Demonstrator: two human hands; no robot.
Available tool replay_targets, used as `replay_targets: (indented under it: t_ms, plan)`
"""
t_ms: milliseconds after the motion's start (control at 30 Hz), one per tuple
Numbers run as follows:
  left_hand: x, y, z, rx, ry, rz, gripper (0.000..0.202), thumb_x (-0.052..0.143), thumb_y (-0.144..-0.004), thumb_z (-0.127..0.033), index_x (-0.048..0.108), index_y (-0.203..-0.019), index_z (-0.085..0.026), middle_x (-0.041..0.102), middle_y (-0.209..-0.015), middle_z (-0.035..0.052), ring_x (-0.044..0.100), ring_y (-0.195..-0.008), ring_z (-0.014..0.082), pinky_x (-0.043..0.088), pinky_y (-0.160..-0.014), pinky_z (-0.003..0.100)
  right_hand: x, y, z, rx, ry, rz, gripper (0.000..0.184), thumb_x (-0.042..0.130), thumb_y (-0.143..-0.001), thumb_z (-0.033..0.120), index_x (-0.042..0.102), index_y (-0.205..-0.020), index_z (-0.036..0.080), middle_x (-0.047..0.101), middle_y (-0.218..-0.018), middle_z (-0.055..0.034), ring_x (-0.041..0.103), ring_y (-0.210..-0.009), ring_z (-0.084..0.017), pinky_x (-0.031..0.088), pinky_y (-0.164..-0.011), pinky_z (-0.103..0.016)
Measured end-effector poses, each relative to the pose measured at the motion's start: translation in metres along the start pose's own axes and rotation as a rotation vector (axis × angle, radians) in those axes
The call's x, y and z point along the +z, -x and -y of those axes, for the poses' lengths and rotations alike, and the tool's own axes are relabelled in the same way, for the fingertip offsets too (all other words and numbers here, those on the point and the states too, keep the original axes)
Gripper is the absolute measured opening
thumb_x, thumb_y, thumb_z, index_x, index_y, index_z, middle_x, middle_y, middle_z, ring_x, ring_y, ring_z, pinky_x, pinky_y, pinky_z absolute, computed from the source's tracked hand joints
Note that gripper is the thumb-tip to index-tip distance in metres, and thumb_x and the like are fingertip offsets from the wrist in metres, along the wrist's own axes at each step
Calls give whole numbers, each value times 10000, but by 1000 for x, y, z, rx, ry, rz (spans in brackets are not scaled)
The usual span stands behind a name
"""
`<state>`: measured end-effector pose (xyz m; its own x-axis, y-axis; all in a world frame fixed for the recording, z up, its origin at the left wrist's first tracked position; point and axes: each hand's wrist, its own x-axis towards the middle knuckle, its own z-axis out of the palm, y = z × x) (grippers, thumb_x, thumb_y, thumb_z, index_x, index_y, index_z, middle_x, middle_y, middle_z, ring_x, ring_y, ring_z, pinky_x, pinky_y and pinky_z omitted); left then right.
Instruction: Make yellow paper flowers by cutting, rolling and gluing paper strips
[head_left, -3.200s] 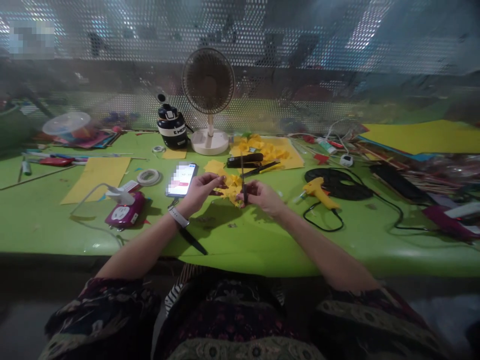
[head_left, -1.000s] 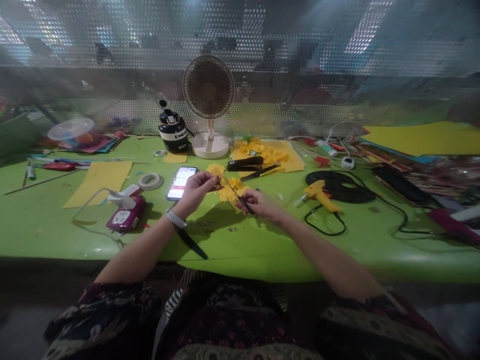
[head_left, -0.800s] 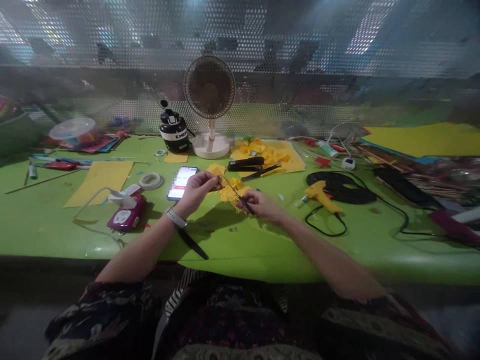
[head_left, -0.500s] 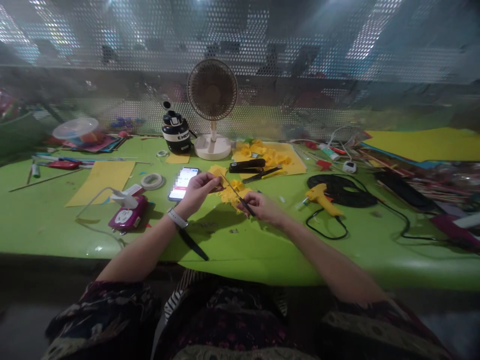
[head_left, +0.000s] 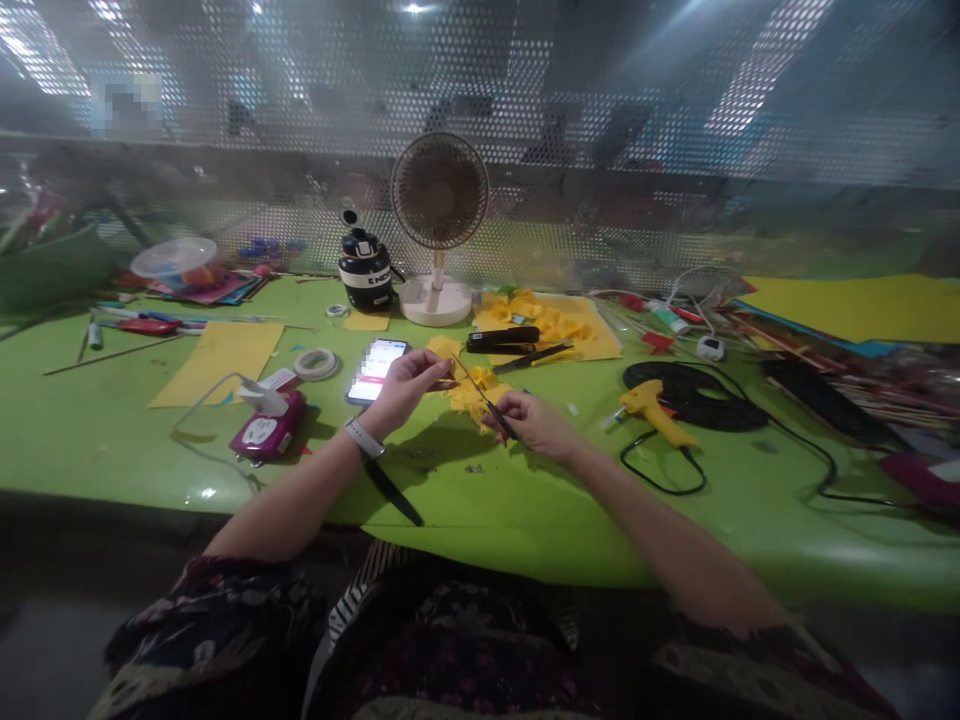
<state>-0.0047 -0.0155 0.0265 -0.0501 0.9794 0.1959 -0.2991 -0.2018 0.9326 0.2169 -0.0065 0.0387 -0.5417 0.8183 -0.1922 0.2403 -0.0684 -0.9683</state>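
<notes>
My left hand [head_left: 409,385] is closed in a pinch on a small dark piece near a yellow paper scrap. My right hand [head_left: 529,420] is closed round the handles of thin scissors [head_left: 484,397], whose blades slant up and left toward the left fingertips. Both hands hover over a heap of yellow paper cuttings [head_left: 471,388] on the green table [head_left: 480,500]. A white band sits on my left wrist.
A phone [head_left: 377,357] with a lit screen lies left of my hands. A fan [head_left: 439,225], a black-and-white bottle [head_left: 365,275], a stapler [head_left: 502,340], a yellow glue gun [head_left: 652,405] with black cord, tape rolls [head_left: 315,363], a magenta power socket [head_left: 259,435] and yellow sheets [head_left: 217,350] surround them.
The scissors swung from upright to slanting left toward my left fingers between 3.2 s and 1 s ago. Since then the hands have held still; the camera has tilted and shifted the scene right.
</notes>
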Motion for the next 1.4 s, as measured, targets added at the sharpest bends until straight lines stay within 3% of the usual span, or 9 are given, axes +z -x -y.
replay_targets:
  t_ms: [267, 700, 1033, 1400]
  plan:
    - [-3, -1, 3, 7, -52, 60, 322, 821, -729, -401, 635, -764, -141, 685, -748, -6, 682, -694, 107, 614, -773, 296, 1, 2, 5, 41, 28, 1, 584, 878, -484, 596, 558, -748, 185, 633, -582, 32, 574, -529, -107, 402, -511, -233]
    - [-4, 0, 6, 2, -73, 77, 310, 807, -749, -403, 638, -784, -146, 695, -777, 2, 694, -734, 119, 606, -791, 299, 0, 3, 2, 43, 46, -1, 497, 871, -586, 537, 553, -739, 187, 643, -600, 21, 588, -555, -110, 412, -522, -226]
    - [-4, 0, 7, -10, -86, 77, 328, 818, -729, -421, 646, -783, -147, 700, -772, 8, 687, -715, 118, 601, -787, 299, 2, 1, 4, 49, 29, -3, 528, 883, -542, 554, 562, -735, 181, 635, -560, 24, 572, -489, -107, 360, -443, -214]
    - [-4, 0, 9, 9, -108, 103, 306, 792, -765, -415, 651, -799, -146, 709, -796, 15, 686, -733, 117, 595, -790, 293, 2, 2, 3, 53, 28, -16, 498, 871, -584, 538, 558, -735, 182, 639, -561, 29, 579, -508, -102, 383, -472, -210]
